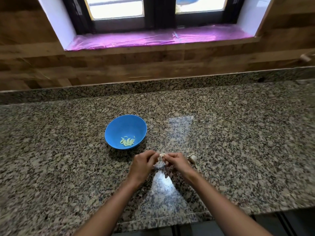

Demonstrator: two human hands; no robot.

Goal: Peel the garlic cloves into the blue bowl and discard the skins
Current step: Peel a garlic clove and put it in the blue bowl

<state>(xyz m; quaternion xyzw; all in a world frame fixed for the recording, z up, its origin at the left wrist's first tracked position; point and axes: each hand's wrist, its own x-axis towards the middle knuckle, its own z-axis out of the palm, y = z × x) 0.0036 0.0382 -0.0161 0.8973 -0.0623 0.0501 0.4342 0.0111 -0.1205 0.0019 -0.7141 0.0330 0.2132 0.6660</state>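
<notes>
A blue bowl [125,131] sits on the granite counter and holds several pale peeled garlic cloves [127,141] near its front side. Just in front of the bowl, my left hand [143,163] and my right hand [175,161] meet fingertip to fingertip and both pinch one small whitish garlic clove [162,155]. Thin bits of papery skin [159,165] lie on the counter under the hands. A partly broken garlic bulb [192,158] lies on the counter just right of my right hand.
The speckled granite counter [68,159] runs wide to both sides, with its front edge close to my body. A wood-look wall and a window with a purple-covered sill [153,37] stand behind it.
</notes>
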